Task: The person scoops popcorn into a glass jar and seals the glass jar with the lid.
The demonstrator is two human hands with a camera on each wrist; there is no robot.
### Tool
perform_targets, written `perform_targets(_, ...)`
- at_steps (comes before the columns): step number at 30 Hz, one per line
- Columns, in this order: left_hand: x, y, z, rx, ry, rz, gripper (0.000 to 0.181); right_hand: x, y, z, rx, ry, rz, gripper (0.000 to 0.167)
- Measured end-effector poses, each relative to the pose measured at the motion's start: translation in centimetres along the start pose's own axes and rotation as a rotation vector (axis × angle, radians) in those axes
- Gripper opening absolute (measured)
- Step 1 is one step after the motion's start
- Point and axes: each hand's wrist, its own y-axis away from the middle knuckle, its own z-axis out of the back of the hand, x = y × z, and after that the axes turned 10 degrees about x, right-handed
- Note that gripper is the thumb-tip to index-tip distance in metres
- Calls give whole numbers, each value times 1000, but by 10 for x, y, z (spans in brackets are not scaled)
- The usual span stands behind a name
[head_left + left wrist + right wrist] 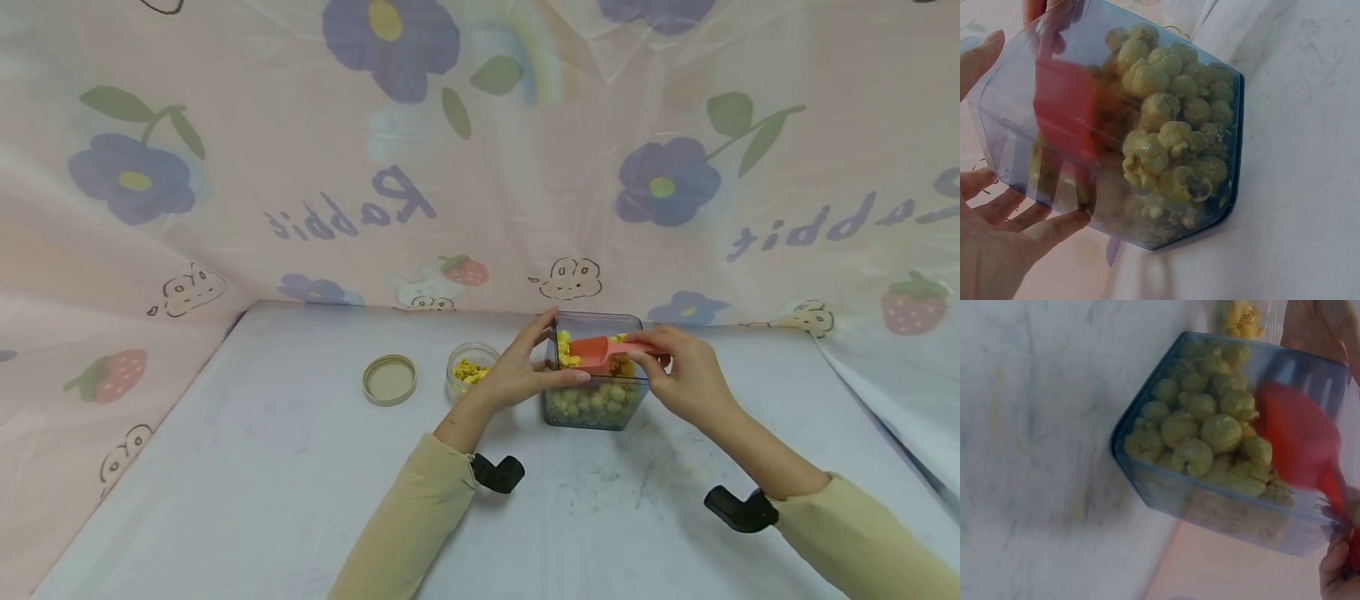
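A clear bluish plastic container (600, 325) holds yellow popcorn (1169, 137) and stands on the table. My left hand (517, 375) grips it at the left side, the thumb along the front rim and the fingers spread on the side wall. With my right hand (688, 377) I pinch the handle of a red scoop (590, 353) over the right rim. The scoop's blade sits inside the container, against the popcorn. Through the wall, the right wrist view shows the red blade (1297, 434) above popped kernels; the blade's contents are hard to tell.
Left of the container stands a small clear jar (453, 364) with some yellow popcorn, partly beside my left forearm. A round lid (390, 381) with a gold-coloured rim lies further left. A printed pink curtain (495, 200) hangs behind the white table (285, 467).
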Motion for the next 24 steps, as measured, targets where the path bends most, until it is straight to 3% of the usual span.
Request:
perform_targets(5,1,0,0,0,4,-6,96,-6,-2,-3,-24,-13,-7,16)
perform_targets(16,1,0,-1,-5,-4,7,97,-11,2,-1,-20,-114,-103,18)
perform_targets(24,1,-1,-1,0,5,8,97,-11,4,-2,-76,-98,-90,20)
